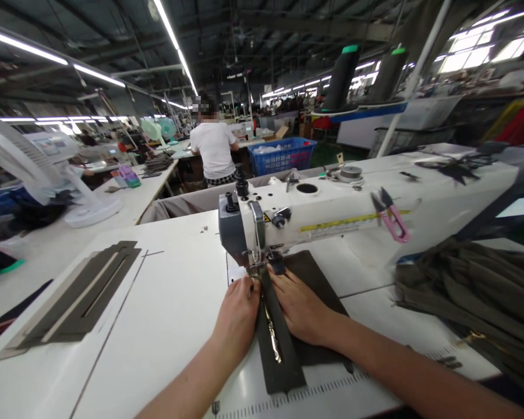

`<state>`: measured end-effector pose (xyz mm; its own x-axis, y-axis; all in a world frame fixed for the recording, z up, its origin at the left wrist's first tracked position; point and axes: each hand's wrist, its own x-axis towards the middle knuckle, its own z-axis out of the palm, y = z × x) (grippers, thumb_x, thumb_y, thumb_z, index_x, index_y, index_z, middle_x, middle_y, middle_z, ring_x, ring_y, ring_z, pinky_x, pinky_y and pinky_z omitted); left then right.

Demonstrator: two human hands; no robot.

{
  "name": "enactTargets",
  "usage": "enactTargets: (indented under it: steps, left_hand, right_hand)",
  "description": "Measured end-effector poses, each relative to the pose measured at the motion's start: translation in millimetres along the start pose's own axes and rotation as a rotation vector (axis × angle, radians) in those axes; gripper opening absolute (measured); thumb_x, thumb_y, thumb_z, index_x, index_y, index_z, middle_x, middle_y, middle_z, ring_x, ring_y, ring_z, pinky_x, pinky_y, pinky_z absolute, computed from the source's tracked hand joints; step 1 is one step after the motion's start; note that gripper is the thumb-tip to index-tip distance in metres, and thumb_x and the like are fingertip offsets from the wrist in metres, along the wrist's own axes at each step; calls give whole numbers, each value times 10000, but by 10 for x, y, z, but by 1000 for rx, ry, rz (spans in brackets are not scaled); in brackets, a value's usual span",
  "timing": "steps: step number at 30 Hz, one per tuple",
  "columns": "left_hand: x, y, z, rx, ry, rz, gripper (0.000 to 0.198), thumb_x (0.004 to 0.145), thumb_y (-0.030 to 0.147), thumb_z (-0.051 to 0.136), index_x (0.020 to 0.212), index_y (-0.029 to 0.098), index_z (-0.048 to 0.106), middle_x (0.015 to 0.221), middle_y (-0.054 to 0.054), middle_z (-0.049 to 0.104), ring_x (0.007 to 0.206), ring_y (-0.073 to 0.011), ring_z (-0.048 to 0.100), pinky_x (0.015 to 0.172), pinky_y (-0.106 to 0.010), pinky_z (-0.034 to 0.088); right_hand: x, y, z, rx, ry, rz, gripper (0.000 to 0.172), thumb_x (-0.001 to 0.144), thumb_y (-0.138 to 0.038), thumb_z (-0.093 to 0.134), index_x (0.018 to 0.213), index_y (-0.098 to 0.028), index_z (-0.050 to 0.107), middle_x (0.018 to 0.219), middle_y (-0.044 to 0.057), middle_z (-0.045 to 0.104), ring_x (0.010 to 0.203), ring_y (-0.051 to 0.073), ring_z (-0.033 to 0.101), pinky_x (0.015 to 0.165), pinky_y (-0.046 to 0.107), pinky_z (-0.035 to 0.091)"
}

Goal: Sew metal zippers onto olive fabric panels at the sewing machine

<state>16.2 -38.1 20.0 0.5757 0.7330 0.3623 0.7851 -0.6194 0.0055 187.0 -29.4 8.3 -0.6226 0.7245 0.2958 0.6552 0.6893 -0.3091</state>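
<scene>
Under the needle area of a white sewing machine (240, 233) lies a dark olive fabric strip (282, 372) with a gold metal zipper (269, 329) along it. My left hand (238, 311) is closed at the strip's left edge, its fingertips pinched close to the presser foot (255, 270). A small dark metal bit shows at those fingers; I cannot make out what it is. My right hand (301, 305) lies flat with fingers stretched forward, pressing the strip's right side. Beneath it spreads a larger dark fabric panel (314, 273).
Stacked cut fabric pieces (87, 297) lie on the left. Pink thread snips (390, 215) rest on the machine arm. A dark fabric pile (458, 291) sits at right. Behind are thread cones (343, 78), a blue basket (283, 156), a white fan (48, 163) and a seated person (216, 148).
</scene>
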Motion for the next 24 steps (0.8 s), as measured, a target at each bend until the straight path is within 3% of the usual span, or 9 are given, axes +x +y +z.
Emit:
enactTargets:
  steps: [5,10,12,14,17,24]
  left_hand:
    - [47,-55,1,-20,-12,-25,226,825,41,441,1012,101,551,955,-106,551,865,-202,555,800,-372,499]
    - [-60,-86,-41,-93,-44,1,336,757,43,507,1079,128,553,1084,-130,558,946,-220,567,841,-389,496]
    - [-148,-67,-81,-137,-38,26,369,736,41,520,1090,133,561,1147,-133,549,1035,-239,538,883,-393,478]
    - [-240,-24,-129,-178,-20,35,368,743,44,509,1094,138,567,1160,-121,561,1097,-241,508,911,-390,464]
    - [-339,59,-193,-199,-28,20,375,750,45,509,1113,125,560,1161,-120,575,1117,-234,502,922,-385,462]
    - [-358,153,-186,-151,-6,-2,351,753,48,521,1092,119,577,1148,-134,586,1080,-233,535,898,-392,479]
  right_hand:
    - [9,-2,-108,2,33,-26,427,845,-163,372,1257,-83,450,1300,156,452,1269,228,309,1059,449,213]
    - [-345,-315,-157,-15,165,-145,426,773,-356,561,1114,-101,554,1132,151,560,1131,247,447,1009,450,312]
    - [-492,-439,-91,-55,290,-220,278,765,-340,600,950,-134,620,975,105,617,985,221,525,954,414,383]
    - [-579,-519,-8,-130,410,-263,102,800,-199,558,820,-138,638,870,82,633,889,198,550,887,378,436]
    - [-593,-576,74,-234,463,-282,206,821,-65,447,797,-113,647,868,111,643,888,213,556,855,379,461]
    - [-532,-632,51,-285,414,-282,269,830,-41,391,904,-71,648,910,157,648,890,236,575,796,366,501]
